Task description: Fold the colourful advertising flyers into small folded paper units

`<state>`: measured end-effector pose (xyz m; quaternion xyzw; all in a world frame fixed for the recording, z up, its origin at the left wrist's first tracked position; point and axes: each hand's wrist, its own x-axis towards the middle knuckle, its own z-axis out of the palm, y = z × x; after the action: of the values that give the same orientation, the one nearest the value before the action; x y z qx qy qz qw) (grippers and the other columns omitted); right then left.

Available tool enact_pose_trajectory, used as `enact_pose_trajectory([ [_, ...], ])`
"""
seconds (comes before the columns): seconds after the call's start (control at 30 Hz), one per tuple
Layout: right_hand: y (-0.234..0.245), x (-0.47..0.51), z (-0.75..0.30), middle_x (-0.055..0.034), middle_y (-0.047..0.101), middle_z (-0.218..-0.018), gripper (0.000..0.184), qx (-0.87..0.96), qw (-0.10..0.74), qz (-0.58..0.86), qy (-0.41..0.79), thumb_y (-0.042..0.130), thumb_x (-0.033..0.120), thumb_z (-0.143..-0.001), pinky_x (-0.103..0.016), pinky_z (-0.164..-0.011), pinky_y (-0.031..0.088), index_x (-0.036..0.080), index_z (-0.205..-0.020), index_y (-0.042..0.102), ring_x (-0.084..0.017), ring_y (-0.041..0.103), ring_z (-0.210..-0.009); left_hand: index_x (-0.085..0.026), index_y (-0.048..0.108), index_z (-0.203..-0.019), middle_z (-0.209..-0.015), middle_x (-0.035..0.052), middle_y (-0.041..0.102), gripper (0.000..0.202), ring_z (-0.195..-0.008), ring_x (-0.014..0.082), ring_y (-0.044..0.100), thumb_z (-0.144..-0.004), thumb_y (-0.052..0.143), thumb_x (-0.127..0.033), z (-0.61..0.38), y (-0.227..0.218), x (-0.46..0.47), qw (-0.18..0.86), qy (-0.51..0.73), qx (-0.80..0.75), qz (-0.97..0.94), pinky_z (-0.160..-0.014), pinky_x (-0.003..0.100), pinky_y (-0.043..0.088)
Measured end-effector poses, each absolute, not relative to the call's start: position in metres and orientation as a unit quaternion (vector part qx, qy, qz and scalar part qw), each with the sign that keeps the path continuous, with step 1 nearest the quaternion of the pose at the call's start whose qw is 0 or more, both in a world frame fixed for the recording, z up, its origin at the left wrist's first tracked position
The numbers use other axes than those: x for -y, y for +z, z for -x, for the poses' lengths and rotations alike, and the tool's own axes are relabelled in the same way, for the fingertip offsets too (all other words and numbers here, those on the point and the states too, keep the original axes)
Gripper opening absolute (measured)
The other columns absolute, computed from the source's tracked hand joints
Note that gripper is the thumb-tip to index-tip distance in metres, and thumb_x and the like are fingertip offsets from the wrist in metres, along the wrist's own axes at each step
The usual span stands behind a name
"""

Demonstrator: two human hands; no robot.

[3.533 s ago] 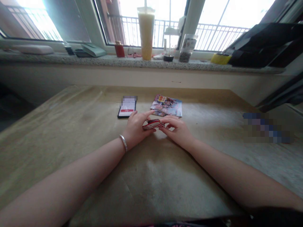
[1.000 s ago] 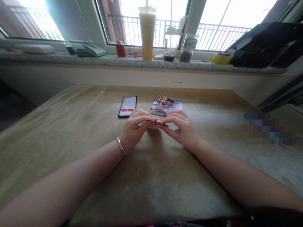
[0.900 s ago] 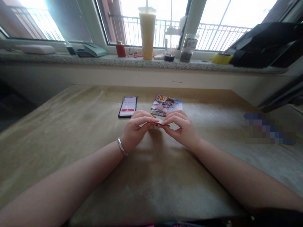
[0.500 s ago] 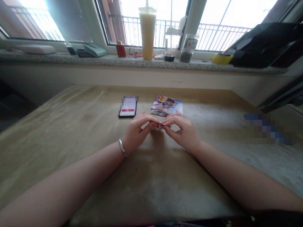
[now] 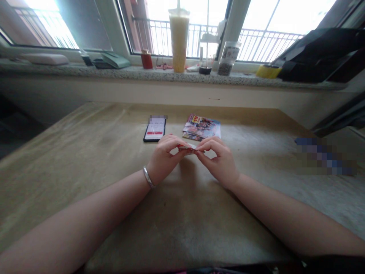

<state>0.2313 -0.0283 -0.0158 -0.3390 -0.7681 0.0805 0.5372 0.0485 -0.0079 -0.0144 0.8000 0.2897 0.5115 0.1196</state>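
Observation:
A small folded piece of printed paper (image 5: 190, 149), white with red, is pinched between both hands just above the table. My left hand (image 5: 167, 155), with a silver bangle (image 5: 148, 177) on its wrist, grips the left end between thumb and fingers. The right end is in the pinch of my right hand (image 5: 219, 159). Fingers cover much of the paper, so its full shape is hidden. Right behind the hands lies a small stack of colourful printed leaflets (image 5: 202, 126). A phone (image 5: 154, 129) with a lit screen rests beyond my left hand.
On the granite windowsill (image 5: 137, 74) stand a tall cup of yellow drink (image 5: 179, 42), a red bottle (image 5: 146, 59), a clear container (image 5: 227, 59) and a roll of yellow tape (image 5: 268, 71). A black bag (image 5: 310, 57) sits at the sill's right. A blurred bluish object (image 5: 322, 155) lies on the table's right.
The paper has turned in my fingers: its red print, facing me before, now shows mostly at the left end by my left hand. Both hands stay in nearly the same place.

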Motion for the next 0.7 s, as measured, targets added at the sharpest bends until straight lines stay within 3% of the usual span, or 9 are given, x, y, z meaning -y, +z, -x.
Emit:
enact_pose_trajectory([
  [0.2, -0.0155, 0.0280, -0.2353, -0.0026, 0.064, -0.082, 0.008, 0.780, 0.526, 0.337, 0.039, 0.063, 0.018, -0.080, -0.034, -0.074, 0.049, 0.022, -0.077, 0.058, -0.017, 0.059, -0.082, -0.020, 0.066, -0.085, -0.081, 0.0029, 0.068, 0.011, -0.078, 0.0155, 0.061, -0.078, 0.070, -0.028, -0.0472, -0.0098, 0.0116, 0.116, 0.536, -0.274, -0.790, -0.075, 0.032, 0.048],
  [0.7, -0.0166, 0.0245, -0.2389, -0.0017, 0.065, -0.082, 0.004, 0.791, 0.519, 0.323, 0.031, 0.063, 0.022, -0.081, -0.035, -0.075, 0.049, 0.024, -0.079, 0.060, -0.017, 0.060, -0.082, -0.023, 0.068, -0.078, -0.080, 0.0006, 0.071, 0.004, -0.081, 0.0153, 0.064, -0.081, 0.068, -0.026, -0.0433, -0.0082, 0.0084, 0.109, 0.516, -0.261, -0.809, -0.087, 0.037, 0.046],
])
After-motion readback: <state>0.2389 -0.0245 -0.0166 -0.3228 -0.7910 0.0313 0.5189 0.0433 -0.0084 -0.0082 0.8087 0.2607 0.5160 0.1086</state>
